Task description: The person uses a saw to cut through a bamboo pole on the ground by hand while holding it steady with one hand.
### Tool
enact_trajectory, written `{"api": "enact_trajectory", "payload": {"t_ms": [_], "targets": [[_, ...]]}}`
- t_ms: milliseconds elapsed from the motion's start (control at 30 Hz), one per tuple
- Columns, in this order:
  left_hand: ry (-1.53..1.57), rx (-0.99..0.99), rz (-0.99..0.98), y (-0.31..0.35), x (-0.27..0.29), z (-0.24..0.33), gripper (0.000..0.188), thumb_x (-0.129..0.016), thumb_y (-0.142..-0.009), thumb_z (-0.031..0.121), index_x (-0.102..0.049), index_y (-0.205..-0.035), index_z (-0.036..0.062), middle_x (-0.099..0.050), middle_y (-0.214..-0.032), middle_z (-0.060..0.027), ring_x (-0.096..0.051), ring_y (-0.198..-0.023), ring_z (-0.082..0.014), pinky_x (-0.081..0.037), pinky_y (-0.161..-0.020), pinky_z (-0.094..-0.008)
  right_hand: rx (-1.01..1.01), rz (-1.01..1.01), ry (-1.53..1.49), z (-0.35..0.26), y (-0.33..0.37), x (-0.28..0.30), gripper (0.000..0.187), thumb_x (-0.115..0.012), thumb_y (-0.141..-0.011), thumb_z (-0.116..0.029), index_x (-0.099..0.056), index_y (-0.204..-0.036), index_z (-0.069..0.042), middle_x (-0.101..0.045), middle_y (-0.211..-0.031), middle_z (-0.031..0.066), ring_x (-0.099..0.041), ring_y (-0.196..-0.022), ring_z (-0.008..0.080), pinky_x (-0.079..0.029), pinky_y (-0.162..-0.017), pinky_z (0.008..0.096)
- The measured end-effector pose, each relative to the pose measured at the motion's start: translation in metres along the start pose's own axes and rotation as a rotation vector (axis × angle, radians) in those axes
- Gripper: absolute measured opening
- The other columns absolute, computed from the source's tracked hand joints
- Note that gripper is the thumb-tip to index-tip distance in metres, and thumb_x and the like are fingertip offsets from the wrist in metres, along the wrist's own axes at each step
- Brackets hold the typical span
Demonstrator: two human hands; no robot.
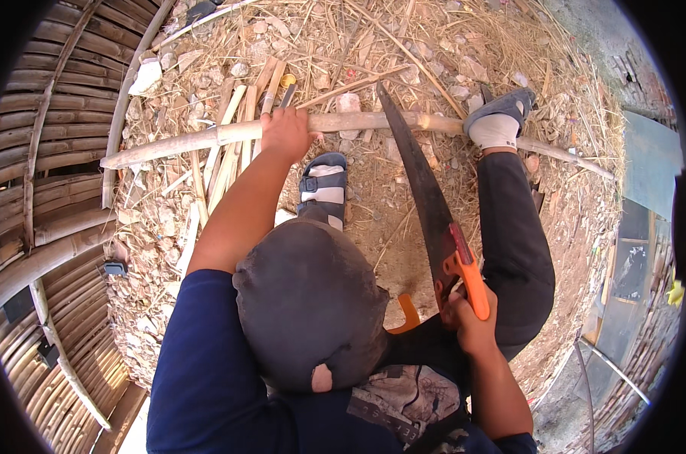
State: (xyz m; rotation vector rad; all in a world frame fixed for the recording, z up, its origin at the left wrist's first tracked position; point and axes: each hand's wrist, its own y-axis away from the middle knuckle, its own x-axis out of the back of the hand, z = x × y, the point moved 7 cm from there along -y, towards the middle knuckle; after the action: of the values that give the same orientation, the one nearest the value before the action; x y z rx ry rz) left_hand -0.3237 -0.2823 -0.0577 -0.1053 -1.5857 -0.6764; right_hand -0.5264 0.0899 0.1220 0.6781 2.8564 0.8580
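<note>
A long bamboo pole (237,132) lies crosswise over the ground. My left hand (286,132) is closed over it, left of the middle. In my right hand (472,314) is a hand saw (422,178) with an orange handle and a dark blade, gripped by the handle. The blade points away from me, and its far end crosses over the pole between my left hand and my right foot; I cannot tell whether they touch. My right foot (502,125), in a sock and dark sandal, rests on the pole. My left sandal (322,185) stands nearer.
Split bamboo strips (229,129) lie beneath and beside the pole, among stones and straw. A bamboo slat wall (70,129) rises at left. A dark grey cloth-covered rounded shape (313,303) blocks the lower middle. An orange curved piece (406,314) shows beside it, partly hidden.
</note>
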Motion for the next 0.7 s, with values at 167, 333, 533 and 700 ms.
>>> {"api": "enact_trajectory", "payload": {"t_ms": [167, 333, 533, 700], "targets": [[0.011, 0.008, -0.005, 0.011, -0.004, 0.000, 0.058, -0.062, -0.099, 0.055, -0.057, -0.134, 0.0090, -0.060, -0.137, -0.0117, -0.051, -0.135, -0.0292, -0.034, -0.112, -0.0548, 0.070, 0.023, 0.165, -0.005, -0.114, -0.039, 0.006, -0.063, -0.093, -0.006, -0.058, -0.091, -0.002, -0.056, -0.067, 0.0018, -0.052, -0.054, 0.0086, -0.043, -0.050, 0.0271], [0.029, 0.025, -0.056, 0.002, 0.008, -0.006, 0.060, -0.062, -0.099, 0.055, -0.057, -0.137, 0.0091, -0.060, -0.138, -0.0120, -0.051, -0.136, -0.0303, -0.032, -0.114, -0.0558, 0.076, 0.078, 0.232, -0.026, -0.081, -0.016, 0.005, -0.065, -0.092, -0.006, -0.061, -0.092, -0.002, -0.057, -0.072, 0.0003, -0.054, -0.060, 0.0073, -0.046, -0.057, 0.0262], [0.170, -0.064, -0.067, -0.006, 0.009, -0.017, 0.064, -0.055, -0.099, 0.060, -0.062, -0.135, 0.0067, -0.064, -0.136, -0.0143, -0.056, -0.132, -0.0327, -0.039, -0.110, -0.0572, 0.267, 0.159, 0.212, -0.048, -0.009, 0.012, 0.005, -0.060, -0.087, -0.004, -0.057, -0.085, -0.001, -0.058, -0.070, 0.0032, -0.053, -0.058, 0.0091, -0.047, -0.059, 0.0248], [0.177, -0.049, -0.303, -0.013, 0.024, -0.038, 0.070, -0.045, -0.100, 0.065, -0.065, -0.133, 0.0062, -0.066, -0.135, -0.0194, -0.060, -0.130, -0.0373, -0.044, -0.107, -0.0572, 0.221, 0.194, 0.282, -0.059, 0.046, 0.028, 0.012, -0.063, -0.085, -0.009, -0.059, -0.089, 0.002, -0.059, -0.067, 0.0046, -0.056, -0.056, 0.0112, -0.048, -0.057, 0.0253]]}}
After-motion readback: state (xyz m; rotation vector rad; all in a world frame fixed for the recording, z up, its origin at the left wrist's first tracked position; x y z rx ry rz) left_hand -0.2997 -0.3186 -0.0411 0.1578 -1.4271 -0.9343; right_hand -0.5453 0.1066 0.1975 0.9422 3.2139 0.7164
